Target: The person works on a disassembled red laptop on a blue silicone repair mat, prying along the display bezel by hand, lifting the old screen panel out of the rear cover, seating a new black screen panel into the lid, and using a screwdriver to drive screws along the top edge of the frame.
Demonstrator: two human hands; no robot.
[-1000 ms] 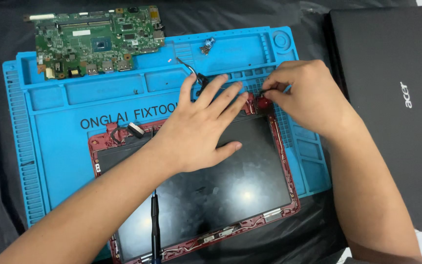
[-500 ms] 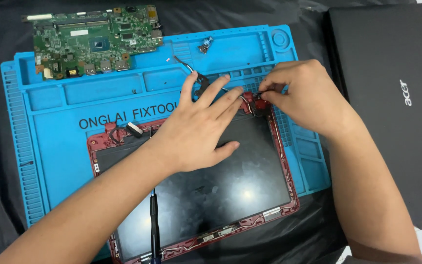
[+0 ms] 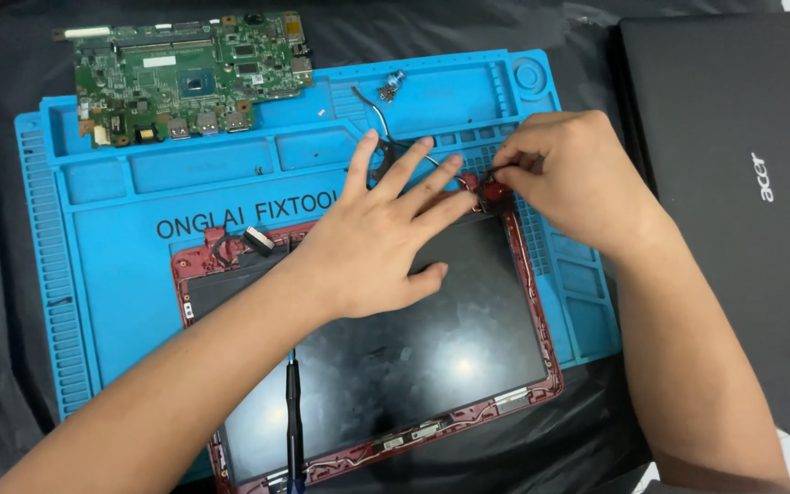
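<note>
Pinched tight between thumb and fingertips, your right hand [image 3: 567, 174] holds a grip on the red hinge corner [image 3: 496, 190] at the far right corner of the laptop screen panel [image 3: 395, 357]. That corner sits directly under your fingertips, touching them, just beside the tips of your other hand. Your left hand [image 3: 377, 242] holds nothing: it lies flat with fingers spread wide, palm pressing down on the upper part of the dark glass, its fingertips reaching over the panel's far edge toward the black hinge bracket and cable [image 3: 386, 137] that curve away from there.

You have the screen panel, dark glass inside a red frame [image 3: 541, 329], lying tilted across the near right part of the blue silicone work mat [image 3: 112, 274], its near edge hanging past the mat's near edge onto the black cloth [image 3: 596, 439] covering the tabletop. A thin black tool [image 3: 294, 412] lies on the glass near the panel's near left corner, beside your left forearm.

At the far left corner of the mat, a green circuit board [image 3: 185, 78] rests partly on the mat and partly on the cloth. A small metal part [image 3: 389, 87] sits in a tray at the mat's far edge, well apart from your hands. Off the mat's right edge, a closed black laptop lid [image 3: 733, 183] lies on the cloth.
</note>
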